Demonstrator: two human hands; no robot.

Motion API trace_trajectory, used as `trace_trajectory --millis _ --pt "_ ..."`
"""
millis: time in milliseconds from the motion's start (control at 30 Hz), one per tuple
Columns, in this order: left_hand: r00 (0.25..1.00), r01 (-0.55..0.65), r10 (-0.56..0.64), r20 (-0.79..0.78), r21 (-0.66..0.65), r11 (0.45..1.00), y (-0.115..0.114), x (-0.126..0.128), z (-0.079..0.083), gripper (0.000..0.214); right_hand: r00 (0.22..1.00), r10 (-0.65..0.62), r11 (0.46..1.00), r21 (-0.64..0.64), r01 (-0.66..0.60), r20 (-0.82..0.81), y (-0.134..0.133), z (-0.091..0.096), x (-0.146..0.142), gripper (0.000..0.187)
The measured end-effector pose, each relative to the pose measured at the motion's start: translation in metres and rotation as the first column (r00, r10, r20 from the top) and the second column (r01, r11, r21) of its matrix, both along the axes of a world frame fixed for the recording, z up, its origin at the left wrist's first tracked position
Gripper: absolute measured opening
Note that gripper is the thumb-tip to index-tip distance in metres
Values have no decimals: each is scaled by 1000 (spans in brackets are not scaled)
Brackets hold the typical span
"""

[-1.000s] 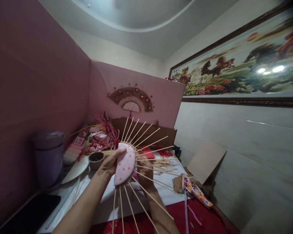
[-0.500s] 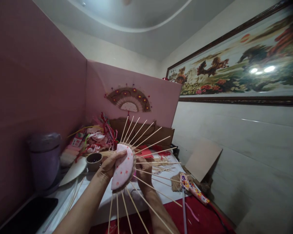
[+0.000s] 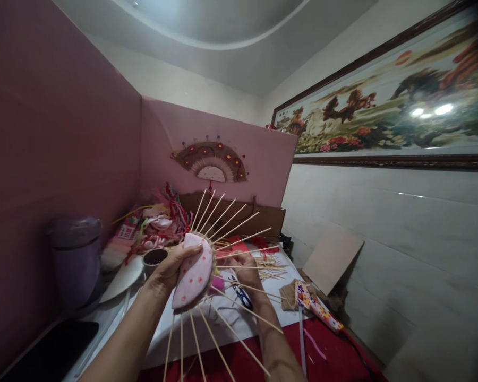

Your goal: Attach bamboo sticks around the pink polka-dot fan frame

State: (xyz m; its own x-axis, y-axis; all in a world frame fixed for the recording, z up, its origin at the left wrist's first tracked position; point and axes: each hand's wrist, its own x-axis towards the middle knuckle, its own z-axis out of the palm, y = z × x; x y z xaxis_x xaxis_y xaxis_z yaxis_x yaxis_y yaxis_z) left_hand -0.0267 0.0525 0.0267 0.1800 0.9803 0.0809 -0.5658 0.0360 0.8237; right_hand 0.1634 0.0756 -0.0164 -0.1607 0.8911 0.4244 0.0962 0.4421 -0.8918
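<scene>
My left hand grips a half-round fan base of white cloth with red-pink dots, its thumb lying on the front. Many thin wooden sticks radiate from the curved edge of the base, which has a brown rim. Behind the sticks on the right side is my right hand, its fingers bent together; what they hold, if anything, is partly hidden. Below that hand, a pair of dark-handled thread snips and a pink piece lie on the white table surface.
A finished fan hangs on the pink board ahead. On the left are a purple lidded container, a dark phone, a small cup and craft materials. A flower-patterned glue gun lies right, its cord trailing over red cloth.
The fan base has shifted slightly left and down with my left hand. My right hand has moved up and right, away from the base's edge, and the thread snips now show.
</scene>
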Motion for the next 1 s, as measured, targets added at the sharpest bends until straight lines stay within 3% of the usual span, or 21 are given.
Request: trace_trajectory --millis 167,267,400,600,833,1000 --pt "995 -96 94 -28 -104 990 -5 -19 -11 12 923 89 979 -138 -151 -374 -9 13 18 30" --pt "996 -84 81 -44 -95 992 -7 -24 -17 13 879 81 965 -184 -187 -470 -15 16 27 31" --pt "998 -37 35 -53 -35 999 -7 -22 -22 17 878 75 947 -242 -211 -474 -21 20 40 30" --pt "999 -44 43 -20 -76 996 -9 -19 -22 22 880 144 907 -296 -300 -452 -32 31 63 22" --pt "998 -62 61 -11 -103 993 -15 -14 -16 18 951 166 955 -198 -221 -261 -43 58 79 19" --pt "995 -95 92 -29 -116 989 -11 -18 -17 14 988 28 995 -87 -42 -154 -44 83 92 17"
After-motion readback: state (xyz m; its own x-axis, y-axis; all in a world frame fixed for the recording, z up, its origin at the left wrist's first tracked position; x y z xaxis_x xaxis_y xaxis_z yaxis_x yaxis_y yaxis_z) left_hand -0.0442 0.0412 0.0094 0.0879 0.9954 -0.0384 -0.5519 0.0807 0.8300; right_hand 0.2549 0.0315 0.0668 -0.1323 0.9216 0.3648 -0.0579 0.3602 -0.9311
